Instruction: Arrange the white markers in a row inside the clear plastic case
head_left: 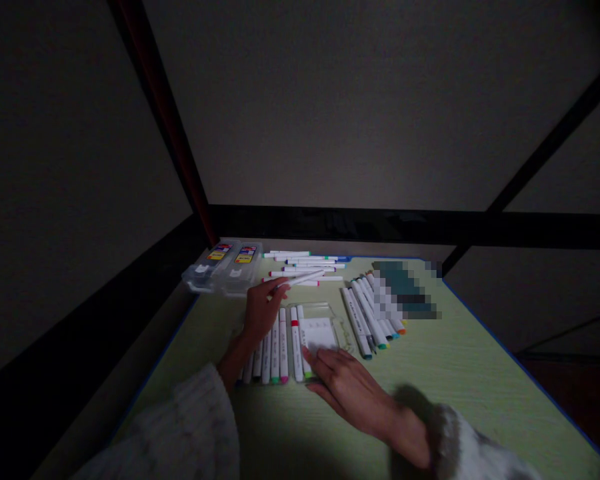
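My left hand is closed on a slim white marker, held tilted over the loose markers at the back. My right hand has its fingertips at a green-ended white marker, pinched near its close end. That marker lies in a clear plastic case, beside a white marker with a red band. A white sheet shows in the case's right part. Left of the case, a row of white markers lies side by side, partly behind my left wrist.
Several slim markers lie loose at the back. Two clear boxes with labels stand at the back left. Thicker markers lie in a group on the right, next to a blurred dark green item. A wall borders the table.
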Demonstrator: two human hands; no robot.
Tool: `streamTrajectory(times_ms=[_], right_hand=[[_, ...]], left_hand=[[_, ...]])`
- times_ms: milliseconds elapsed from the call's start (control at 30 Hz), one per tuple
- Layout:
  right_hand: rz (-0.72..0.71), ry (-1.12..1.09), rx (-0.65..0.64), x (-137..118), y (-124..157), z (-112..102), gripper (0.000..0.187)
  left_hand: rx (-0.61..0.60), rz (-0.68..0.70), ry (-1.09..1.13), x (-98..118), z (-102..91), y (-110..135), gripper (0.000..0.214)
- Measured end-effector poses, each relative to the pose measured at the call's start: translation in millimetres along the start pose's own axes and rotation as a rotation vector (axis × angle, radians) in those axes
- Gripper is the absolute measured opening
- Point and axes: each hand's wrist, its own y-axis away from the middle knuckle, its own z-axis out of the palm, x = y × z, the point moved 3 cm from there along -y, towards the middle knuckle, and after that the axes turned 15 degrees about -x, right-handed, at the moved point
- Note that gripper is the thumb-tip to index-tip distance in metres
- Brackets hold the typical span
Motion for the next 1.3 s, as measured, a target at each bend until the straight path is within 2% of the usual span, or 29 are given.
streamTrajectory(times_ms=[300,467,700,1067,1300], right_hand=[[-0.01,-0.007,-0.002,0.6,-0.1,-1.4,0.042],[-0.026,-0.011,0.023,1.4,0.0,0.3,0.041],[-0.032,-0.01,0.049,0.9,0.7,-1.1,0.039],[-0.027,0.018,0.024,0.1,-0.2,-1.7,0.037],[-0.063,0.021,0.106,0.0,2.6,0.2,0.033]], left_hand=[[0.016,-0.157,0.448,-13.2,-0.7,-4.8,0.033],[0.016,-0.238,0.585,-18.5,2.4,-1.6,0.034],[-0.064,-0.25,0.629,-17.4,10.4,2.1,0.032],[-0.104,-0.267,0.652,-18.4,12.6,2.2,0.029],[-0.167,-0.248,0.582,-17.5,16.9,2.7,0.029]])
